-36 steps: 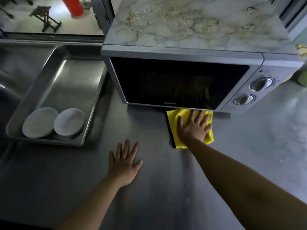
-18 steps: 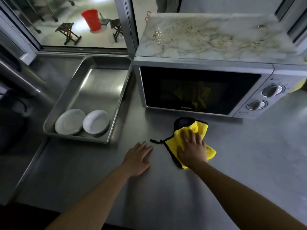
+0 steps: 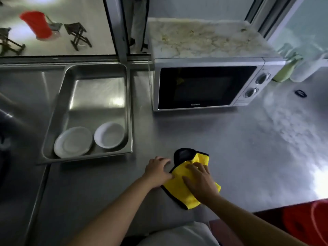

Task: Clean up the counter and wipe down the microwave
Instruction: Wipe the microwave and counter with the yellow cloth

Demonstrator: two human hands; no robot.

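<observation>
- Yellow cloth (image 3: 182, 188) has come back from the microwave (image 3: 204, 86) front to lower centre of frame, well apart from it, on the steel desk (image 3: 248, 148).
- Right hand (image 3: 200, 181) presses flat on cloth, fingers straight, slightly spread.
- Left hand (image 3: 157, 172) has shifted right; loosely curled fingers touch the cloth's left edge.

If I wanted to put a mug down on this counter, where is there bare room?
Bare steel lies between the microwave front and the yellow cloth, and widely to the right of both. The far half of the metal tray is also bare. It is crowded near the tray's front, with a plate and bowl.
</observation>
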